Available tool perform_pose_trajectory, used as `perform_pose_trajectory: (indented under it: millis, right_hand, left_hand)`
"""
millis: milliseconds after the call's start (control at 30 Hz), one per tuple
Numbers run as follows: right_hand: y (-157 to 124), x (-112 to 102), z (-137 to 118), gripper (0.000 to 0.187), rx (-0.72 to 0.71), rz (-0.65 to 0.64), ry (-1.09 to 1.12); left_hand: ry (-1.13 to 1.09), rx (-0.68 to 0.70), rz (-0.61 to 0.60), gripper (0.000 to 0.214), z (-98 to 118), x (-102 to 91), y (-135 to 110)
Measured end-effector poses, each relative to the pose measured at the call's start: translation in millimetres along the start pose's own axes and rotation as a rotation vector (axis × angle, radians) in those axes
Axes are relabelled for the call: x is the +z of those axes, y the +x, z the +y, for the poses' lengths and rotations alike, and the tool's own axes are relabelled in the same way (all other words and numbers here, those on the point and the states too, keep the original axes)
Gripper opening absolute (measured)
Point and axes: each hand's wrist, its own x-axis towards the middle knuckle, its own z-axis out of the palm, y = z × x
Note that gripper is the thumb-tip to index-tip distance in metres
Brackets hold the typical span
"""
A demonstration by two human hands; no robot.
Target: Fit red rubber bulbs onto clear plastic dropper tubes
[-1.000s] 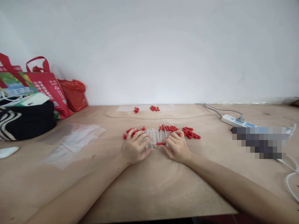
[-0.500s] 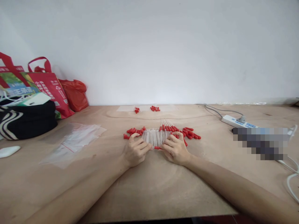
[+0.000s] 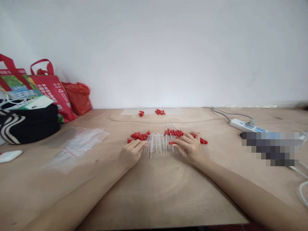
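A row of thin clear tubes (image 3: 158,146) lies on the wooden table (image 3: 154,192) between my hands. Loose red caps (image 3: 139,135) are heaped behind the tubes on the left, and more red caps (image 3: 173,132) lie behind them on the right. My left hand (image 3: 131,153) rests at the left end of the row, its fingers pressed together in a pinch on one clear tube. My right hand (image 3: 190,147) lies over the right end of the row, its fingertips holding a red cap (image 3: 172,143).
Red shopping bags (image 3: 51,91) and a black striped bag (image 3: 26,123) stand at the left. Clear plastic bags (image 3: 77,142) lie beside them, and a white object (image 3: 9,156) sits at the left edge. A power strip (image 3: 247,126) with cables is at the right. A few red caps (image 3: 159,112) lie at the back.
Both hands have moved apart along the tube row: the left slid left and back, the right moved right and away with the red cap. The tubes between them now show.
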Motion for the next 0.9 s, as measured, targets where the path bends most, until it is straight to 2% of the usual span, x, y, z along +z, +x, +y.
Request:
perform_pose_trajectory:
  millis: [67,167,300,367,533,767,900]
  right_hand:
    - [3.9,0.8,6.4,0.018,0.133,0.009,-0.012]
    - [7.1,-2.1,24.7,0.024,0.36,-0.007,-0.031]
    - [6.2,-12.9,52.7,0.025,0.638,-0.083,-0.011]
    - [5.2,-18.2,62.2,0.025,0.723,-0.138,-0.004]
    - [5.0,-24.6,70.6,0.026,0.7,-0.25,-0.085]
    - [4.6,-23.3,66.6,0.029,0.584,-0.228,-0.119]
    - [3.1,-19.7,60.9,0.03,0.548,-0.233,-0.128]
  left_hand:
    - [-0.02,-0.091,-0.063,0.027,-1.0,7.2,-0.2]
    - [-0.063,-0.146,-0.123,0.036,-3.8,15.5,1.9]
    - [-0.125,-0.143,-0.102,0.036,-5.3,21.1,6.9]
    - [-0.156,-0.151,-0.087,0.034,-4.1,22.5,8.9]
    - [-0.231,-0.209,-0.113,0.029,-0.1,21.5,9.8]
    - [-0.439,-0.241,-0.224,0.038,6.9,10.3,8.5]
    - [-0.479,-0.261,-0.272,0.04,6.6,4.8,9.4]
